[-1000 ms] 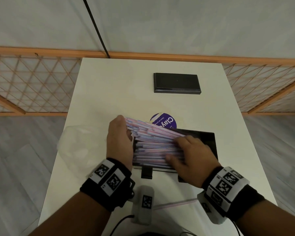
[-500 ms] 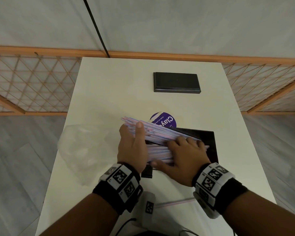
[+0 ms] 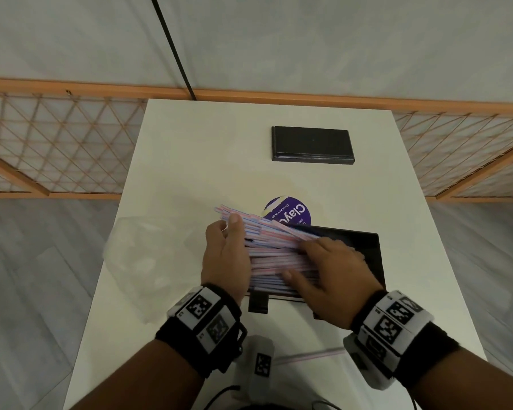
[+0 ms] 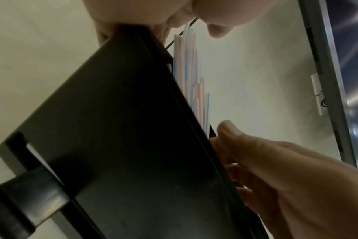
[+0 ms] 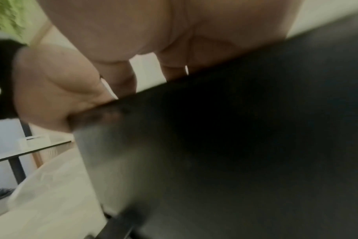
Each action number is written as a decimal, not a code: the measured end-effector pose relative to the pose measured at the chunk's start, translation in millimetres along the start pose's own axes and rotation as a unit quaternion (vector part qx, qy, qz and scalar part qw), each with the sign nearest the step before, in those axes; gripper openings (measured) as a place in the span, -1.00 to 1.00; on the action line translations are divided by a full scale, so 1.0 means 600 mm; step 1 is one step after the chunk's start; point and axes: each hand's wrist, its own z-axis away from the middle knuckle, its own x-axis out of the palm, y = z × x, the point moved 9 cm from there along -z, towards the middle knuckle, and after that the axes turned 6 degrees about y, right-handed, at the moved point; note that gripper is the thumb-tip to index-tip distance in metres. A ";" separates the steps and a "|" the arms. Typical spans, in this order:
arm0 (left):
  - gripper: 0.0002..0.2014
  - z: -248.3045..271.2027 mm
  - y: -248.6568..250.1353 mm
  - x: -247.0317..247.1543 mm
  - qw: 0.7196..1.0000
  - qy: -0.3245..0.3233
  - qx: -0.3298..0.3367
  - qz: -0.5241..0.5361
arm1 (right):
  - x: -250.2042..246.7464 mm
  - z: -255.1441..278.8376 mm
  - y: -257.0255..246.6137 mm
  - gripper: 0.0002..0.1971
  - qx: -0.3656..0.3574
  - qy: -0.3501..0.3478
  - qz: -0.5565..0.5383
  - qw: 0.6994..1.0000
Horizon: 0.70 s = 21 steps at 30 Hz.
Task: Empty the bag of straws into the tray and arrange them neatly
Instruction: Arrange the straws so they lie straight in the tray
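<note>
A pile of pink, blue and white striped straws point(image 3: 279, 253) lies fanned across the left part of the black tray point(image 3: 367, 250), with their left ends sticking out past its rim. My left hand point(image 3: 225, 253) cups those left ends, thumb laid over the top straws. My right hand point(image 3: 335, 270) lies flat on the pile with its fingers spread. The clear plastic bag point(image 3: 148, 261) sits slack on the table to the left. In the left wrist view the straws point(image 4: 192, 80) stand above the tray point(image 4: 133, 129) wall, beside my left fingers point(image 4: 255, 161). The right wrist view is blurred.
One loose straw point(image 3: 311, 355) lies on the white table point(image 3: 208, 149) near me, between my wrists. A purple round label point(image 3: 290, 214) shows just beyond the tray. A black flat box point(image 3: 313, 145) rests further back. Orange lattice railings flank the table.
My left thumb has come up over the top straws. Both hands have shifted slightly along the pile, and the fan of straws has been pressed narrower in the tray.
</note>
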 end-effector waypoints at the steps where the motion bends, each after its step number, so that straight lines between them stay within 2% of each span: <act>1: -0.51 0.001 -0.001 0.003 1.000 -0.006 0.000 -0.005 | 0.013 -0.001 -0.005 -0.28 -0.004 -0.024 0.003 1.000; 3: -0.54 0.003 0.000 0.008 1.000 -0.012 0.005 -0.019 | 0.031 -0.003 -0.012 -0.24 -0.013 -0.058 0.021 0.998; 8: -0.66 0.003 0.005 0.002 1.000 -0.002 0.023 -0.013 | 0.025 -0.010 0.003 -0.16 0.030 -0.063 0.073 0.995; 12: -0.62 0.006 0.013 0.010 0.998 -0.023 0.048 -0.035 | 0.036 -0.017 -0.023 -0.11 -0.010 -0.092 0.015 0.996; 15: -0.62 0.002 0.015 -0.001 0.998 -0.010 0.051 -0.020 | 0.034 -0.025 -0.010 -0.08 0.000 -0.090 0.035 0.995; 18: -0.63 0.000 0.017 -0.002 0.999 -0.004 0.051 -0.009 | 0.047 -0.025 -0.028 -0.15 -0.014 -0.104 0.019 0.994; 21: -0.57 0.003 0.026 -0.009 0.996 0.013 0.081 0.026 | 0.034 -0.026 -0.055 -0.24 -0.049 -0.083 0.039 0.995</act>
